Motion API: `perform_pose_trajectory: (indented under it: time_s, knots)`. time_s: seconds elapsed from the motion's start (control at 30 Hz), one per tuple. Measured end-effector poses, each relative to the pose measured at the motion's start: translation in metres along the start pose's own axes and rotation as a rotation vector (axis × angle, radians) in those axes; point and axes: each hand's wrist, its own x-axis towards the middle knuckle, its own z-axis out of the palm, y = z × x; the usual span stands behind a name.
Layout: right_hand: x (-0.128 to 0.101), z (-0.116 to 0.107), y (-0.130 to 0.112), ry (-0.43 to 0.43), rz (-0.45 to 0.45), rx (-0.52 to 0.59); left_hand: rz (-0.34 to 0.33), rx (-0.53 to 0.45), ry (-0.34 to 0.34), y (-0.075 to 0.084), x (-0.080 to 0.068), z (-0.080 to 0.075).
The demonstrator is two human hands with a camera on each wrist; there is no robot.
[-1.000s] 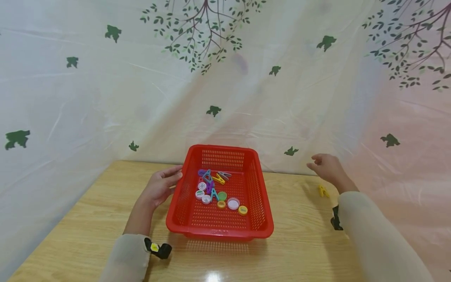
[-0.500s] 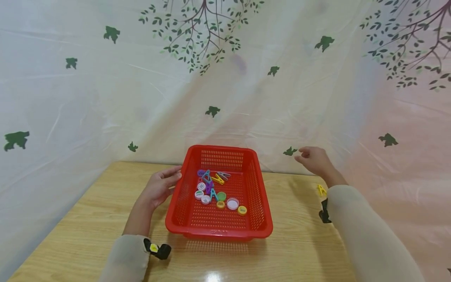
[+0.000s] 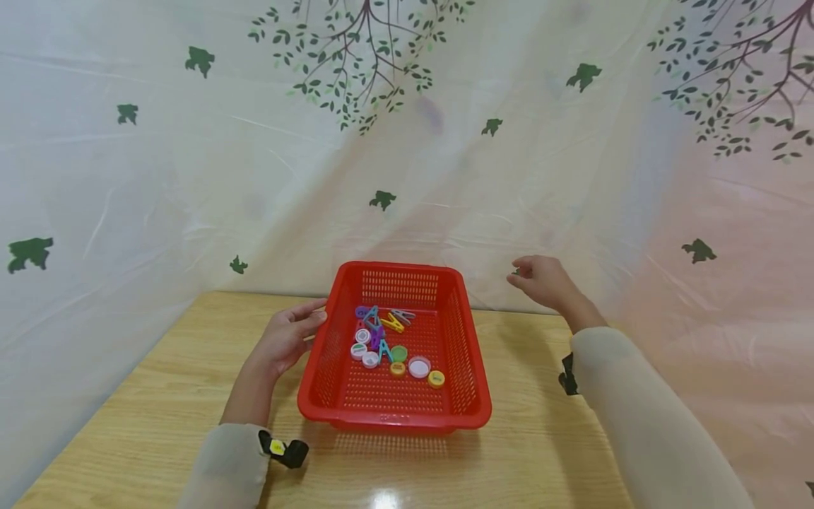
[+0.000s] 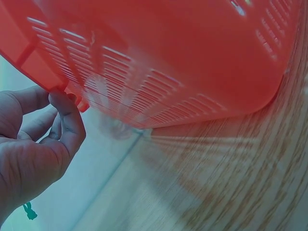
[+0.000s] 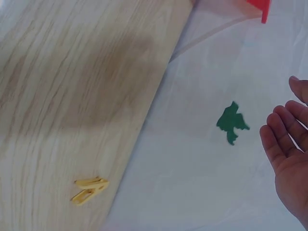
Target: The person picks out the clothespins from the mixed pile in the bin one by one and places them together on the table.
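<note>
My left hand (image 3: 289, 337) pinches the left rim of a red plastic basket (image 3: 394, 420); the left wrist view shows thumb and fingers at that rim. Inside the basket lie several clothespins, among them a yellow one (image 3: 393, 323), a grey one (image 3: 404, 316) and a teal one (image 3: 385, 350). Several bottle caps lie around them, including a green cap (image 3: 398, 353), a yellow cap (image 3: 436, 379) and a white cap (image 3: 359, 351). Right of the basket my right hand (image 3: 543, 281) is raised above the table, empty, its fingers loosely bent.
On the wooden table (image 3: 159, 375), a lone yellow clothespin (image 5: 90, 189) lies near the back edge; my right arm hides it in the head view. A pale curtain (image 3: 286, 177) with green leaf shapes hangs directly behind the table.
My right hand has moved left and slightly up, from beside the loose yellow clothespin toward the basket. My left hand has stayed at the basket rim.
</note>
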Motion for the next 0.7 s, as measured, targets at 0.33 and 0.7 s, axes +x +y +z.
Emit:
perform_pose_trajectory:
  time_s: [0.33,0.7]
  knots:
    - [0.017,0.004,-0.029,-0.005,-0.045,0.020,0.001,-0.017,-0.003,0.001,0.000,-0.001]
    - [0.026,0.009,-0.061,0.009,-0.037,0.066,0.000,-0.018,-0.006,0.002,-0.001,0.001]
